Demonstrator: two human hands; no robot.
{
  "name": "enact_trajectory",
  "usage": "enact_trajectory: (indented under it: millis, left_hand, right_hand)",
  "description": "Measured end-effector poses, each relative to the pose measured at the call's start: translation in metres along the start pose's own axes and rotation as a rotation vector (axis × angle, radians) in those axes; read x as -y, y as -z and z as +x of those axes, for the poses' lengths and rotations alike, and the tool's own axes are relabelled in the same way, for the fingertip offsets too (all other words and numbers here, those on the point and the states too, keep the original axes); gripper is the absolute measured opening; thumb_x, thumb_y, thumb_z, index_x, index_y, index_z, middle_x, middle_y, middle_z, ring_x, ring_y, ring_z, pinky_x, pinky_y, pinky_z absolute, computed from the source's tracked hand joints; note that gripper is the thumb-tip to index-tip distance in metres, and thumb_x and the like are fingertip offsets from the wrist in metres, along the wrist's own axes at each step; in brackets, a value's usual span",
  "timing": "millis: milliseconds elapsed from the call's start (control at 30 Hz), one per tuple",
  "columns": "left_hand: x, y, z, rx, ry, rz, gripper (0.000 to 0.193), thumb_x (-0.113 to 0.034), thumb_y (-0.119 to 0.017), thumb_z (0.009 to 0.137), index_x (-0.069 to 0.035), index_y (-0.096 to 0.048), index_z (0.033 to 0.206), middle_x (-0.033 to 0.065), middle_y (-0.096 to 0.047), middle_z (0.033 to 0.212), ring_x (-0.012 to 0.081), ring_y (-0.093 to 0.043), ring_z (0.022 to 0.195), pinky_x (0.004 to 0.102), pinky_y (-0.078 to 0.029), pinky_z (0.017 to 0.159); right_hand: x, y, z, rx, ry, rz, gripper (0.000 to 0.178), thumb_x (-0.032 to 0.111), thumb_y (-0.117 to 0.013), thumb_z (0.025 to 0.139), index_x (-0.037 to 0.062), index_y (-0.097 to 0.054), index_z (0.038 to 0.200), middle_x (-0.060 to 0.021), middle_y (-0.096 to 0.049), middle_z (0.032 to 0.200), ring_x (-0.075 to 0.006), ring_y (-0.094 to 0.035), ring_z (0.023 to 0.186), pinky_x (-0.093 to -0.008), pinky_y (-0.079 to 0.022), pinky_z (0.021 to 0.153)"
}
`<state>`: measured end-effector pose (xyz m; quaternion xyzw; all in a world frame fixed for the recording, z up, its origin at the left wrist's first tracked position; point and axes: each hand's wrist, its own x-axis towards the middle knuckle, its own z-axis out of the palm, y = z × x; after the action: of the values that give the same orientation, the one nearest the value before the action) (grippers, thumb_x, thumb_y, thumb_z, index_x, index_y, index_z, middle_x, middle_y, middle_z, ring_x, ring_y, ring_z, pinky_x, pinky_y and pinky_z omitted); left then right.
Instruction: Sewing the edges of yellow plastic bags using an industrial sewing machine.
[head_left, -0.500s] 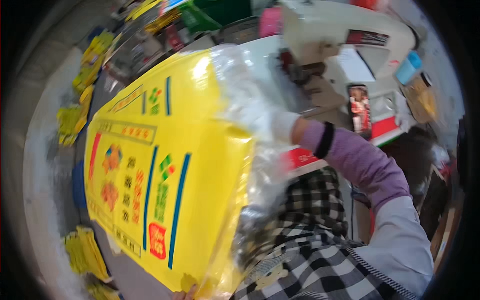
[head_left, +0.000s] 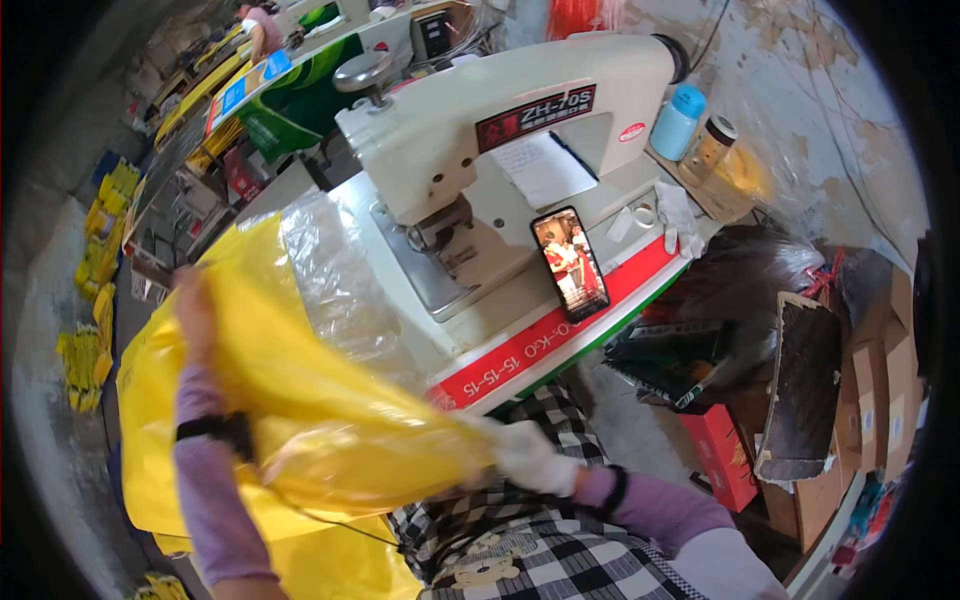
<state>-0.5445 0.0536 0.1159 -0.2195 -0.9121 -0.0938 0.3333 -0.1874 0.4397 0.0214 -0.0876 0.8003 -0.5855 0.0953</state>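
A large yellow plastic bag (head_left: 330, 440) with a clear inner liner (head_left: 340, 270) spreads over my lap and against the left side of a sewing machine (head_left: 430, 120). My right hand (head_left: 535, 457), in a white glove, is closed on the bag's near right edge and pulls the plastic into folds. On the bag's far left part lies my left hand (head_left: 195, 310); motion smears its fingers, so I cannot tell how they are set. The liner rests on the machine's table beside the metal plate (head_left: 425, 270).
A lit phone (head_left: 570, 262) leans near the table's red front edge, with a paper sheet (head_left: 540, 168) behind it. At the right stand a blue bottle (head_left: 678, 122), a jar (head_left: 708, 150) and spare white gloves (head_left: 680, 218). Bundled yellow bags (head_left: 88, 350) line the left. Another person (head_left: 262, 30) is far off.
The bag has turned and dropped from a raised, printed-side view to lying folded by the machine. My right hand has moved down toward my lap; my left hand has moved up onto the bag's far side.
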Motion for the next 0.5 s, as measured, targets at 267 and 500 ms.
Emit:
enact_trajectory:
  millis: [267,500]
  left_hand:
    - [-0.179,-0.105,0.038,0.372,-0.290,-0.445,0.028,-0.001,-0.057,0.078,-0.014,-0.073,0.097,0.0102,-0.067,0.087,0.0328,-0.065,0.079,0.0395,-0.053,0.073]
    - [-0.205,-0.114,0.047,0.468,-0.307,-0.532,0.029,0.004,-0.060,0.068,-0.011,-0.074,0.088,0.0096,-0.069,0.088,0.0328,-0.066,0.078,0.0379,-0.053,0.069]
  right_hand:
    - [-0.070,0.022,-0.108,-0.470,-0.218,0.114,0.042,0.012,-0.055,0.093,0.0057,-0.054,0.135,-0.0205,-0.067,0.109,-0.0333,-0.069,0.097,-0.0320,-0.052,0.084]
    - [-0.047,0.051,-0.139,-0.314,-0.250,-0.281,0.035,0.008,-0.058,0.090,0.0104,-0.065,0.124,-0.0180,-0.069,0.081,-0.0296,-0.067,0.063,-0.0326,-0.052,0.059]
